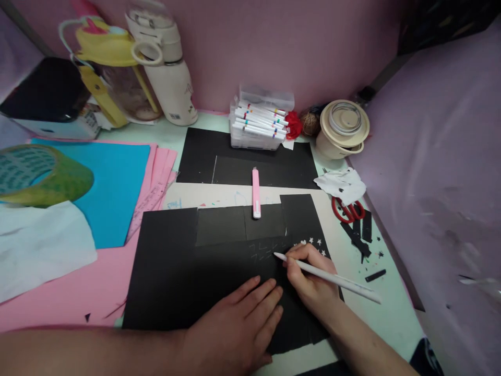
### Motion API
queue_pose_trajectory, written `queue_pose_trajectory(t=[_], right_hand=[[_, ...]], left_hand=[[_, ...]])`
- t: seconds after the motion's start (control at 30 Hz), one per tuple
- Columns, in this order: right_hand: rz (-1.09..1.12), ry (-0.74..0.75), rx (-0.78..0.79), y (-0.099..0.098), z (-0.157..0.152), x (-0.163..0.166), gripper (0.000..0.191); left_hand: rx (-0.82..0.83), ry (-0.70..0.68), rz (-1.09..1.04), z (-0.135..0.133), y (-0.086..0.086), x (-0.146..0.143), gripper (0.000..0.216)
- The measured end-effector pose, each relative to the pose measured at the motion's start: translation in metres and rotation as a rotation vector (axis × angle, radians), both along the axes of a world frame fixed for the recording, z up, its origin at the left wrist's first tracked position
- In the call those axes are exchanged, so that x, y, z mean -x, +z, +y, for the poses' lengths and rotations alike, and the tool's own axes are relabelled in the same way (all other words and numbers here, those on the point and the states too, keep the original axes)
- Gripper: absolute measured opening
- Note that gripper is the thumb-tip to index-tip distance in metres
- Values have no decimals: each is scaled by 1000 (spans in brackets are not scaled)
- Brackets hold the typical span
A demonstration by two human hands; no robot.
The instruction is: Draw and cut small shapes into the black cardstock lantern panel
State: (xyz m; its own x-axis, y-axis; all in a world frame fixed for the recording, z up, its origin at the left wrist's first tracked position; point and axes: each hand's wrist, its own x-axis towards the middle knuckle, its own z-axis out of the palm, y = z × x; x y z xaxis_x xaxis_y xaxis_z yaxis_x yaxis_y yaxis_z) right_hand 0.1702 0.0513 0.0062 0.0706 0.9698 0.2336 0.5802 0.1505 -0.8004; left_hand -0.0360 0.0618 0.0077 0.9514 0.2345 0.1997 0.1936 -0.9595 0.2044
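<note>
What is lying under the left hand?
The left hand lies flat on the black card. Any marks directly beneath it are covered; faint pale strokes show beyond it, by the tip of the white pen.

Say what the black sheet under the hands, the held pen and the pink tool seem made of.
Black sheet: matte card or thick paper, judging by its flat lie and cut edges. White pen: probably smooth plastic, with an even white barrel. Pink tool: likely smooth plastic, from its clean, even surface.
</note>
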Motion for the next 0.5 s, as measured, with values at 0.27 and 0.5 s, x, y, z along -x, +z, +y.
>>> queue_pose_trajectory(t=[0.27, 0.5], right_hand=[[-34, 12, 25, -1, -1, -2, 8], [-72, 27, -21, 2, 1, 1, 11]], left_hand=[[20, 4, -10, 0, 1, 0, 48], [14, 22, -20, -2, -3, -1, 48]])
